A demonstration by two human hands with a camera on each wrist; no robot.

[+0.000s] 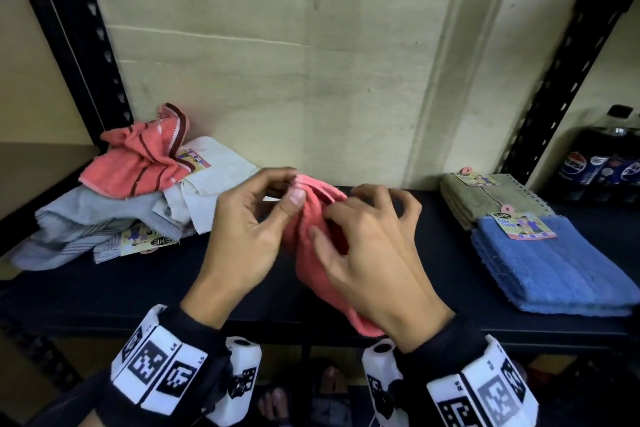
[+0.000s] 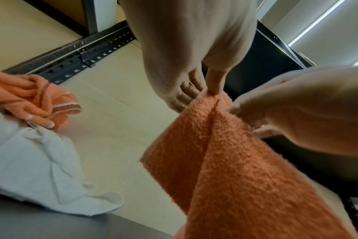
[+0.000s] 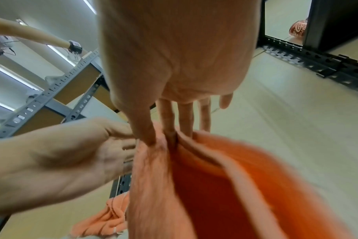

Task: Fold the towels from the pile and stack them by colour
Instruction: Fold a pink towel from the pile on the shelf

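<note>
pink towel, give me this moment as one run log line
step: folding | pink towel: held up, top edge pinched | left hand: pinching | right hand: pinching | stacked: blue towels, olive towels | pile: unfolded

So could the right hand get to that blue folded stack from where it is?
Probably yes, once freed: the right hand pinches the pink towel now, but only bare dark shelf lies between it and the blue stack.

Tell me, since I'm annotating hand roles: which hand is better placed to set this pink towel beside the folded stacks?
Probably the right hand: it pinches the pink towel and is nearer the blue stack and olive stack. The left hand is toward the pile.
</note>
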